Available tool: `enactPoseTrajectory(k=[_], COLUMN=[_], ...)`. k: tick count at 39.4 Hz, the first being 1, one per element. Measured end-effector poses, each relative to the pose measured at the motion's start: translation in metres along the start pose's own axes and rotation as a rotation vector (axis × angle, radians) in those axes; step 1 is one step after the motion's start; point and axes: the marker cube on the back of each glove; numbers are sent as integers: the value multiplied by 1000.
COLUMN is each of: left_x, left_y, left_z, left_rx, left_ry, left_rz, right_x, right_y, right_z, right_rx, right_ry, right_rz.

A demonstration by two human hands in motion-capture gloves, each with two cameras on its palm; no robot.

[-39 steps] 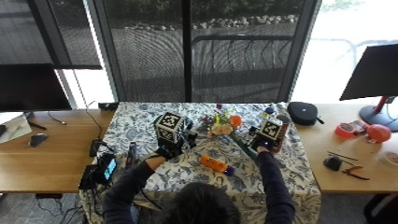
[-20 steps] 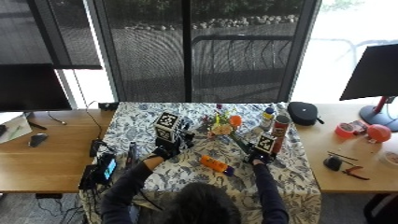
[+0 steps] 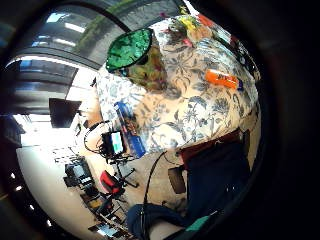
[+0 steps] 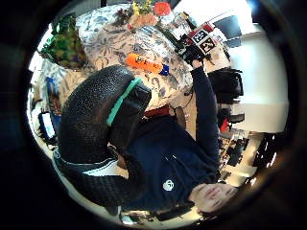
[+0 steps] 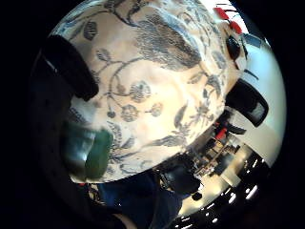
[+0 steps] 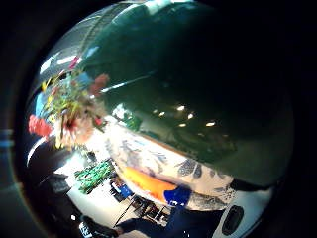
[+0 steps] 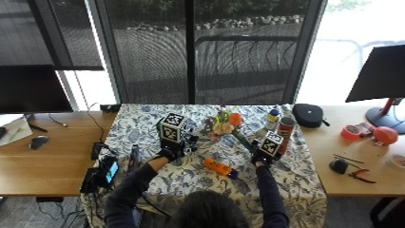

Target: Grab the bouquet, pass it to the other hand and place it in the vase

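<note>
green vase (image 3: 131, 48) on floral tablecloth (image 3: 190, 107) | orange tube (image 3: 223, 79) lying nearby | bouquet (image 3: 187, 26) at far edge

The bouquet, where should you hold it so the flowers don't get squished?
Hold the bouquet by its green stem end, nearest the right hand, coming from the person's side. The blooms bunch at the far end, and the stems slant back toward that hand.

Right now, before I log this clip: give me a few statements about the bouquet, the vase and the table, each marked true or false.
1. The right hand holds the bouquet by its stems. True.
2. The bouquet stands in the vase. False: it is outside the vase, in the right hand.
3. An orange bottle lies on the cloth between the forearms. True.
4. The cloth is plain white. False: it has a blue floral print.
</note>
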Motion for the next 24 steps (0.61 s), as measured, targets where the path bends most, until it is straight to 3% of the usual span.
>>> enactPoseTrajectory(k=[5,9,13,16,20,24], left_x=[-3,-6,-8,-9,-12,-6], left_y=[-2,-5,-9,-16,-36,-40], left_z=[-6,-13,-23,-28,-29,-45], left_rx=[-2,2,-11,-36,-53,-29], left_ry=[43,99,199,358,678,898], left_rz=[-9,-15,-8,20,54,62], right_x=[0,-14,-25,-29,-44,-59], right_y=[-1,-4,10,14,5,26], right_z=[-19,-47,-80,-98,-120,-152], right_rx=[163,300,302,239,216,236], right_ry=[-60,-272,-495,-638,-901,-1065], right_rz=[54,-26,-75,-78,-233,-339])
